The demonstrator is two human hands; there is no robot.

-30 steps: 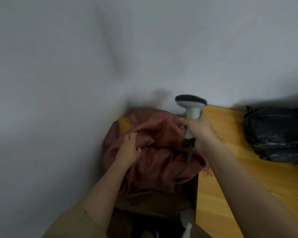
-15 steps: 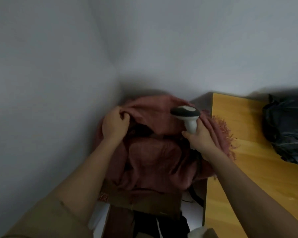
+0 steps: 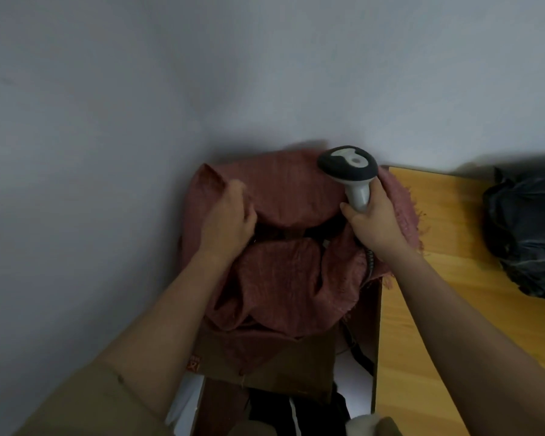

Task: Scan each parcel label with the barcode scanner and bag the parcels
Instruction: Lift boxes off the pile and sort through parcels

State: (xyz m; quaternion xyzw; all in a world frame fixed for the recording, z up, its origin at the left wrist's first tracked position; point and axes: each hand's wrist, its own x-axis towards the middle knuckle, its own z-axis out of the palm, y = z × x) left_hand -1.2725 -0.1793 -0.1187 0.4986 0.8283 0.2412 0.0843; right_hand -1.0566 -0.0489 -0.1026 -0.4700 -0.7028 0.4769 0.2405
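Note:
A reddish woven bag (image 3: 283, 278) sits in the corner between the grey wall and a wooden table (image 3: 453, 278). My left hand (image 3: 230, 225) grips the bag's left rim and holds its mouth apart. My right hand (image 3: 375, 225) holds the grey-and-black barcode scanner (image 3: 350, 171) by its handle at the bag's right rim, head pointing up and away. The scanner's cable (image 3: 370, 259) hangs down below my wrist. A dark gap shows inside the bag's mouth; what lies in it is hidden. A black plastic-wrapped parcel (image 3: 526, 234) lies on the table at the far right.
A brown cardboard box (image 3: 283, 366) stands under the bag, against the table's left edge. Dark items and white floor show below it. The grey wall closes off the left and the back.
My left hand went from resting on the bag's top to gripping its left rim and pulling it open. The scanner dropped lower, to the bag's right rim.

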